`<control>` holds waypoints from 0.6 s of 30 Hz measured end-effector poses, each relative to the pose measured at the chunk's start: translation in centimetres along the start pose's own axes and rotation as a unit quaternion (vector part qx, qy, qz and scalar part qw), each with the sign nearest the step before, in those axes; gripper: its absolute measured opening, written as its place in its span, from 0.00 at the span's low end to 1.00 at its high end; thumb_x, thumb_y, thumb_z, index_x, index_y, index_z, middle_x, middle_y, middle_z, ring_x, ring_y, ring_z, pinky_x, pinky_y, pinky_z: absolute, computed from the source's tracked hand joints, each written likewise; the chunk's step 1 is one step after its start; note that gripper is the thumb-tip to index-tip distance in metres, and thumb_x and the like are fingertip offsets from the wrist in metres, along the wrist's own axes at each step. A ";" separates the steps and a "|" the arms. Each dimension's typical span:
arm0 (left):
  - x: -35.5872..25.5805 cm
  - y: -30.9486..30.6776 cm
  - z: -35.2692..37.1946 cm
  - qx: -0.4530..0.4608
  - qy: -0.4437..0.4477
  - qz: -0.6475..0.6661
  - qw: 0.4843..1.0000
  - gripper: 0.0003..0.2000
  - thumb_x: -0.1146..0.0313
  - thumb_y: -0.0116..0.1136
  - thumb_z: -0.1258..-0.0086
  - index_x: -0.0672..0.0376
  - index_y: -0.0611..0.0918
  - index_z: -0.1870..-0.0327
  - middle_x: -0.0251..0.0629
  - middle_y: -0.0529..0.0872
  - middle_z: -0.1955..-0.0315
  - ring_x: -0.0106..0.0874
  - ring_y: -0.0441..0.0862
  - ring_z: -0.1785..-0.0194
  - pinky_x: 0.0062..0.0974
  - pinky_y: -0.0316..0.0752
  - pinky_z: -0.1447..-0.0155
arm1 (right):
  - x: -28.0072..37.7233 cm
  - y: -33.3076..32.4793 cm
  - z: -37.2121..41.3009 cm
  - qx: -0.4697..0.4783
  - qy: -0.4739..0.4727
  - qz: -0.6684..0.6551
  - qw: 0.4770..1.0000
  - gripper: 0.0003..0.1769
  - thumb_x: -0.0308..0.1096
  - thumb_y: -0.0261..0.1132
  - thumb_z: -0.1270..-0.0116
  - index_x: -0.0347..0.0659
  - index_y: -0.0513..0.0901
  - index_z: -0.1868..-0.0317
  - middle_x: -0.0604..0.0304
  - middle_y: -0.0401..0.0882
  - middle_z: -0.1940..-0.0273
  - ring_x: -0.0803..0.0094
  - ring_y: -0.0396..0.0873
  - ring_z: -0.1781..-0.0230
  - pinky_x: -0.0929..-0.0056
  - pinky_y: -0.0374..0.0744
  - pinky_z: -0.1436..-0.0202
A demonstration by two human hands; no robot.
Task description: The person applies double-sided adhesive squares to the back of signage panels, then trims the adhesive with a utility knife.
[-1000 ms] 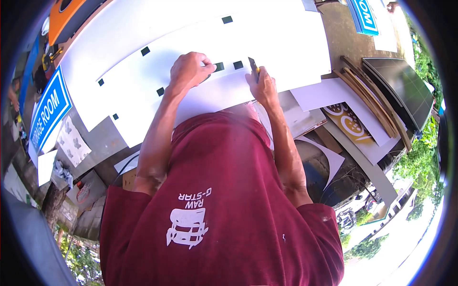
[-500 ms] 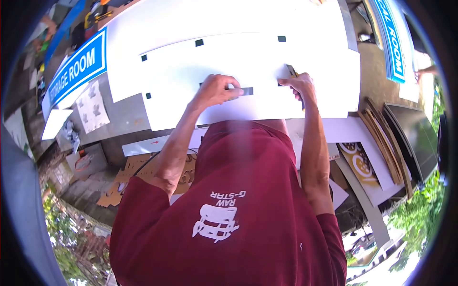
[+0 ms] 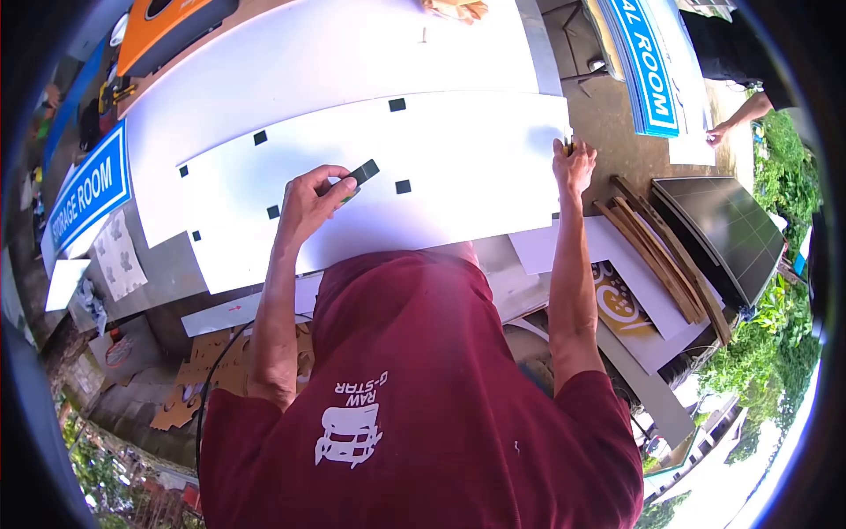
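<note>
A white panel (image 3: 476, 132) lies across the table in front of me, with several small dark squares (image 3: 404, 187) stuck along it. My left hand (image 3: 317, 196) pinches a short dark strip of tape (image 3: 367, 171) by one end, held over the panel. A faint line crosses the strip near its middle. At the panel's right edge is my right hand (image 3: 575, 166), fingers closed around a utility knife (image 3: 568, 143). Only a small dark and yellow part of the knife shows above the fingers.
Behind the panel lies another white sheet (image 3: 335, 44), with an orange case (image 3: 167, 31) beyond. A blue STORAGE ROOM sign (image 3: 88, 189) is at left; stacked blue signs (image 3: 648, 70) stand right, near another person's hand (image 3: 718, 134). Wooden strips (image 3: 661, 256) lean at lower right.
My view has shifted to the right. The tape strip, low over the panel before, is now raised and tilted in my left hand. My right hand has moved to the panel's right edge with the knife.
</note>
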State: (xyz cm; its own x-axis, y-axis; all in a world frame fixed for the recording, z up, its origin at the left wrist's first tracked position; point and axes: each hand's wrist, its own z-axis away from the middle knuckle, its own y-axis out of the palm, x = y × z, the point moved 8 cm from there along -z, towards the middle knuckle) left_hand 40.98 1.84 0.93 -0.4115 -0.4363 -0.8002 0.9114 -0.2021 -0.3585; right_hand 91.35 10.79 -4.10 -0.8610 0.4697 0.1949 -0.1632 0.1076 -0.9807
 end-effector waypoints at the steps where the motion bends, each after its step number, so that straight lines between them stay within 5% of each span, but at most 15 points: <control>1: -1.1 0.8 -0.5 0.000 0.004 -0.007 1.000 0.14 0.58 0.68 0.30 0.57 0.88 0.53 0.30 0.82 0.83 0.18 0.77 0.79 0.20 0.71 0.74 | -0.9 0.6 -1.5 0.030 0.004 -0.017 0.999 0.31 0.58 0.70 0.39 0.41 0.84 0.46 0.46 0.81 0.48 0.47 0.82 0.47 0.49 0.81 0.45; 8: -6.9 6.2 -3.2 -0.008 0.037 -0.020 0.999 0.13 0.59 0.68 0.30 0.57 0.88 0.54 0.29 0.80 0.84 0.18 0.74 0.81 0.21 0.68 0.75 | -3.2 1.8 -4.0 0.182 0.080 -0.123 0.972 0.27 0.54 0.74 0.43 0.46 0.87 0.49 0.47 0.83 0.49 0.48 0.82 0.46 0.49 0.80 0.44; 12: -8.6 8.2 -4.2 -0.022 0.042 -0.023 0.999 0.12 0.59 0.68 0.31 0.57 0.88 0.55 0.29 0.80 0.84 0.18 0.74 0.81 0.21 0.67 0.76 | -1.9 0.7 -3.0 0.029 -0.010 -0.064 0.997 0.24 0.50 0.75 0.44 0.44 0.87 0.52 0.46 0.85 0.54 0.47 0.85 0.52 0.50 0.82 0.47; 18: -10.1 10.7 -5.7 -0.006 0.031 -0.036 0.999 0.11 0.62 0.68 0.29 0.60 0.88 0.53 0.28 0.79 0.83 0.16 0.72 0.80 0.19 0.68 0.75 | -4.3 2.0 -5.2 0.162 0.098 -0.204 0.961 0.21 0.46 0.75 0.46 0.38 0.88 0.60 0.48 0.88 0.66 0.53 0.87 0.64 0.56 0.82 0.53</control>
State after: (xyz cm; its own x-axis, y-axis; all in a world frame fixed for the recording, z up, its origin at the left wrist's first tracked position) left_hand 54.90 9.05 2.41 -0.4760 -0.3655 -0.7999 0.8792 -0.2206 -0.4223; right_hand 97.29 13.56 -6.84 -0.5920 0.6060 0.5314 -0.6361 0.0536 -0.7698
